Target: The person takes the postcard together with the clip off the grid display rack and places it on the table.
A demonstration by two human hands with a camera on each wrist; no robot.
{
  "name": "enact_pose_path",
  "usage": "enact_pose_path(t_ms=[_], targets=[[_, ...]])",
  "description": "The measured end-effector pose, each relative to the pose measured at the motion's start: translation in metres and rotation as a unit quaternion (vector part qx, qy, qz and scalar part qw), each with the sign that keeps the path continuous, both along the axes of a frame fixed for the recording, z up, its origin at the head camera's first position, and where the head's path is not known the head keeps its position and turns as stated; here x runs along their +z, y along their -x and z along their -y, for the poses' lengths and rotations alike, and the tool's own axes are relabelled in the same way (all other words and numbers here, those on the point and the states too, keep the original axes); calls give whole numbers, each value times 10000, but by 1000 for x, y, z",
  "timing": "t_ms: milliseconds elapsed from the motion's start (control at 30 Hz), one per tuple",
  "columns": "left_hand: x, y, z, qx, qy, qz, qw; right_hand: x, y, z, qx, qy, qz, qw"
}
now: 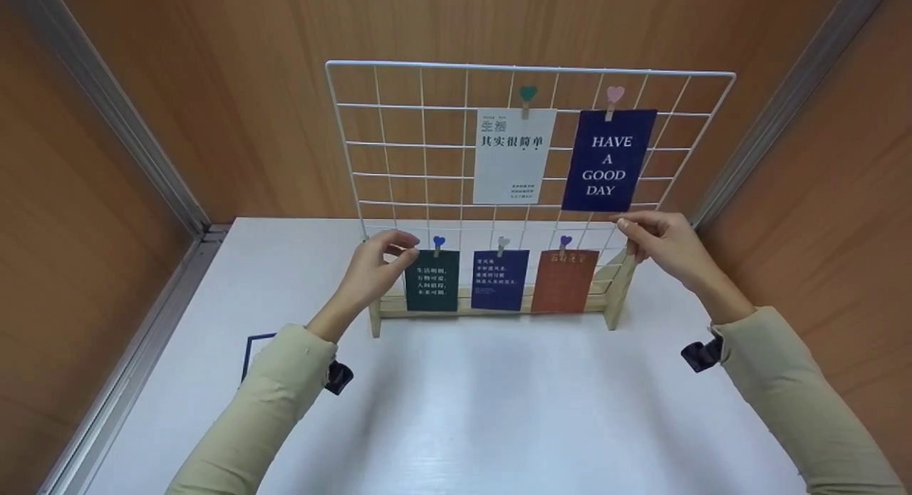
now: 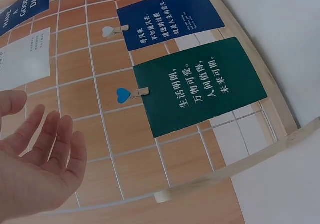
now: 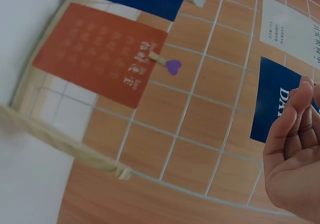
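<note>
A white wire grid rack (image 1: 399,144) stands in a wooden base (image 1: 491,312). My left hand (image 1: 377,267) is beside the green card (image 1: 432,292), which hangs from a blue heart clip (image 2: 123,95); its fingers are loosely bent and hold nothing visible. Just below the lower edge of the dark blue "HAVE A GOOD DAY" card (image 1: 609,160) is my right hand (image 1: 666,244), thumb and forefinger close together. Any contact with that card is hard to tell. A pink heart clip (image 1: 615,95) holds the card at its top.
A white card (image 1: 514,157) hangs under a green heart clip (image 1: 528,93). Along the lower row are a blue card (image 1: 500,288) and an orange-red card (image 1: 566,285). A dark blue-edged item (image 1: 248,352) lies partly behind my left sleeve. Wooden panels surround the white table (image 1: 456,424).
</note>
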State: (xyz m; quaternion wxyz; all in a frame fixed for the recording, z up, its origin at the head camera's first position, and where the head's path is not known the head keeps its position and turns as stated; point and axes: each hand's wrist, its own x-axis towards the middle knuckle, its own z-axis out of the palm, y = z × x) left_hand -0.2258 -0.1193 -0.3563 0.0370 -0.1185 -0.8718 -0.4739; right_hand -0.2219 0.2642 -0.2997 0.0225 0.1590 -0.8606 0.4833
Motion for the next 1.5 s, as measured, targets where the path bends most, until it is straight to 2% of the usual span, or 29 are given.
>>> enact_pose_path(t_ms=[67, 167, 300, 433, 533, 733, 967, 1200, 1500], targets=[[2, 1, -3, -28, -5, -43, 10000, 2, 1, 3, 45, -6, -93, 9999], [4, 3, -6, -86, 1, -132, 9999, -5, 11, 1, 118, 20, -198, 9997], [6, 4, -12, -94, -3, -125, 9999, -6, 17, 2, 142, 228, -183, 9995], [9, 6, -18, -49, -52, -100, 9999, 10, 11, 15, 87, 415, -170, 9990], [11, 7, -22, -52, -96, -222, 9997, 17, 10, 23, 32, 425, -239, 9988], [13, 11, -30, -93, -228, -469, 9986, 21, 16, 34, 42, 503, -443, 9977], [16, 16, -39, -94, -388, -544, 9977, 27, 21, 44, -28, 566, -418, 9975], [18, 23, -48, -163, -421, -766, 9960, 37, 29, 56, 33, 797, -574, 9952], [22, 30, -60, 1, -569, -989, 9935, 46, 38, 68, 4, 1105, -640, 9918]])
